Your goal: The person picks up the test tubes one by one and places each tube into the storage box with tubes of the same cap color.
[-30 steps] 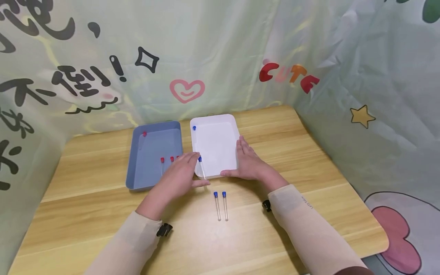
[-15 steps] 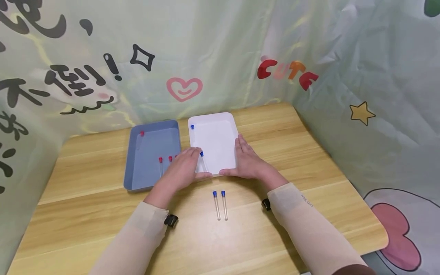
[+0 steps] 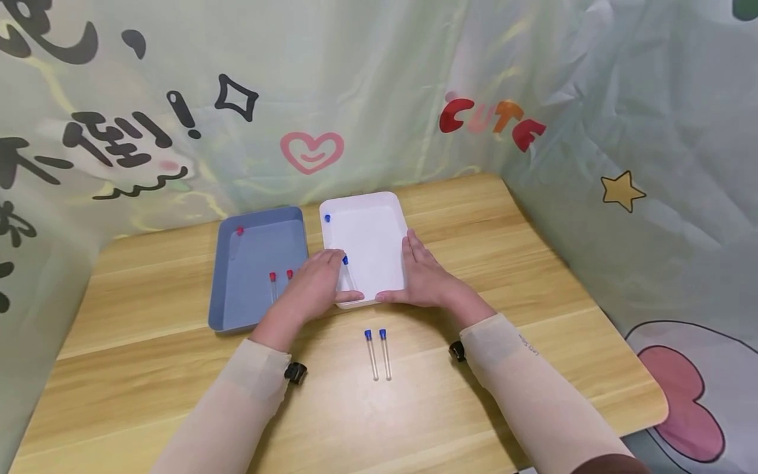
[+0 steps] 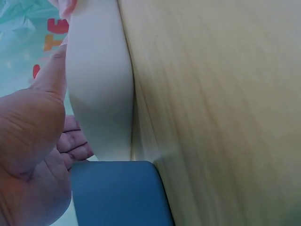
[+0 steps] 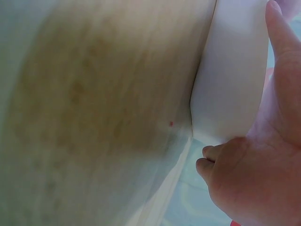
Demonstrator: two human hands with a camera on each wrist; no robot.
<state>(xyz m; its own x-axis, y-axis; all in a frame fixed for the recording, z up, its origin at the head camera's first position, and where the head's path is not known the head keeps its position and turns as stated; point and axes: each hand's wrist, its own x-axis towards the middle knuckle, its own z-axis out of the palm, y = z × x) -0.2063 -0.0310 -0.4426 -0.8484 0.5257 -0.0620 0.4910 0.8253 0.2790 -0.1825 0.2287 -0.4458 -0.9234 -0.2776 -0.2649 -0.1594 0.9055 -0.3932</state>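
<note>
At the white tray's (image 3: 373, 243) near corners rest both hands. My left hand (image 3: 315, 282) lies over the left corner, thumb straight along the near rim. Beside its fingertips, a clear test tube with a blue cap (image 3: 345, 261) leans inside the tray; no curled grip on it shows. My right hand (image 3: 428, 275) touches the right side with straight fingers, its thumb along the near rim. Another blue cap (image 3: 328, 218) shows at the far left corner. Two blue-capped test tubes, a left one (image 3: 372, 355) and a right one (image 3: 386, 355), lie on the table in front.
A blue-grey tray (image 3: 227, 289) stands left of the white one, holding several red-capped test tubes, including one near the front (image 3: 273, 283); my left hand partly covers it. Beneath is a wooden table (image 3: 474, 395), with a printed curtain (image 3: 385, 99) behind.
My left hand has moved slightly forward onto the tray's corner, and the blue-capped test tube beside it now sits further inside the tray. The right hand has stayed at the tray's side.
</note>
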